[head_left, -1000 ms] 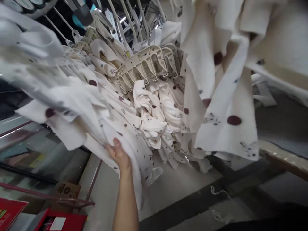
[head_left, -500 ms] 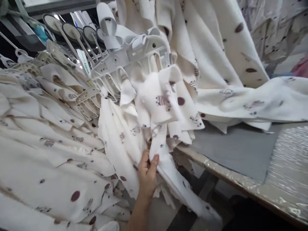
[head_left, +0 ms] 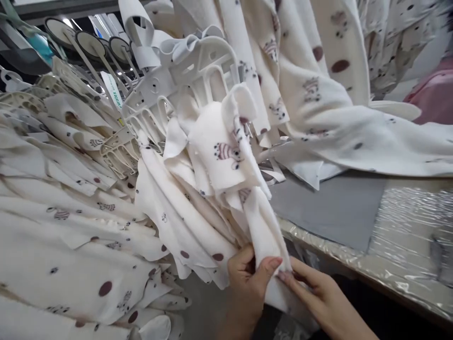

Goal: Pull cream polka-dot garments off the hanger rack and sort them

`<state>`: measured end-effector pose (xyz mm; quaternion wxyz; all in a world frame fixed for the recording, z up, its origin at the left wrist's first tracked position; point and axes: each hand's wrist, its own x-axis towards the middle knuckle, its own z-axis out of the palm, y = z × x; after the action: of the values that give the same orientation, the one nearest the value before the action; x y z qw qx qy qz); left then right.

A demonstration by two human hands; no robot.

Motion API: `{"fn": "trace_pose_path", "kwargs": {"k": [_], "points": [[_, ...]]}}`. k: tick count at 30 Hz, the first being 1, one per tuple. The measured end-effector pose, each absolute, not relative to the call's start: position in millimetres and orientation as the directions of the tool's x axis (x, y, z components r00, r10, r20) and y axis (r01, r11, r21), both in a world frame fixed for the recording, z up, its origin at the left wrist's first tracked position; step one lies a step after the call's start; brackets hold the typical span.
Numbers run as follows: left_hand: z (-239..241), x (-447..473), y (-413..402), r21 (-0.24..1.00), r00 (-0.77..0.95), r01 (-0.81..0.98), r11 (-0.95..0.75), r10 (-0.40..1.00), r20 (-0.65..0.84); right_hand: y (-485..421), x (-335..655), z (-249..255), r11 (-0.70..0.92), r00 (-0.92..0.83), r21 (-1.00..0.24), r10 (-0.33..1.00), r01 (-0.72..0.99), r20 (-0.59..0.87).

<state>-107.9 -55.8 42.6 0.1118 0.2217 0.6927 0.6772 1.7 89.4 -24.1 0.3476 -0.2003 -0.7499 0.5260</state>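
My left hand (head_left: 247, 278) pinches the lower end of a cream fabric piece (head_left: 260, 226) printed with small zebras and maroon dots. My right hand (head_left: 316, 293) comes in from the lower right, and its fingertips touch the same strip beside my left thumb. The piece hangs with others from a white plastic clip hanger (head_left: 191, 82). More bundles of the same printed fabric (head_left: 71, 236) hang in rows to the left.
A table (head_left: 336, 208) with a grey top and foil-wrapped edge runs on the right, with printed cloth (head_left: 354, 137) draped over it. Round-headed hanger rods (head_left: 88, 47) line the upper left. Something pink (head_left: 432, 94) shows at the far right.
The view swung from hanging bundles over the floor to the table edge. My left hand slid down to the strip's lower end, and my right hand came into view and touched it.
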Motion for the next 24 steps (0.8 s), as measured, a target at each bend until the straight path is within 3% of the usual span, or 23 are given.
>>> {"fn": "trace_pose_path", "kwargs": {"k": [3, 6, 10, 14, 16, 19, 24], "points": [[42, -104, -69, 0.946, -0.889, 0.310, 0.093, 0.380, 0.254, 88, -9, -18, 0.361, -0.672, -0.929, 0.670, -0.078, 0.316], [34, -90, -82, 0.906, -0.899, 0.414, 0.088, 0.195, 0.392, 90, -12, -12, 0.362, -0.682, -0.926, 0.650, -0.109, 0.335], [22, -76, -89, 0.971, -0.972, 0.237, 0.033, 0.004, 0.237, 89, 4, -16, 0.408, -0.658, -0.902, 0.641, -0.143, 0.394], [10, -79, -87, 0.985, -0.986, 0.125, 0.118, 0.128, 0.109, 83, 23, -42, 0.571, -0.576, -0.818, 0.646, -0.071, 0.501], [1, -81, -86, 0.974, -0.972, 0.002, 0.225, 0.229, -0.051, 79, 25, -56, 0.584, -0.635, -0.806, 0.586, -0.101, 0.504], [-16, -84, -90, 0.923, -0.937, -0.110, 0.370, 0.272, -0.221, 73, 21, -67, 0.564, -0.726, -0.809, 0.486, -0.165, 0.487], [-44, -96, -99, 0.888, -0.940, -0.084, 0.452, 0.260, -0.222, 67, 15, -89, 0.541, -0.821, -0.834, 0.426, -0.105, 0.380]]}}
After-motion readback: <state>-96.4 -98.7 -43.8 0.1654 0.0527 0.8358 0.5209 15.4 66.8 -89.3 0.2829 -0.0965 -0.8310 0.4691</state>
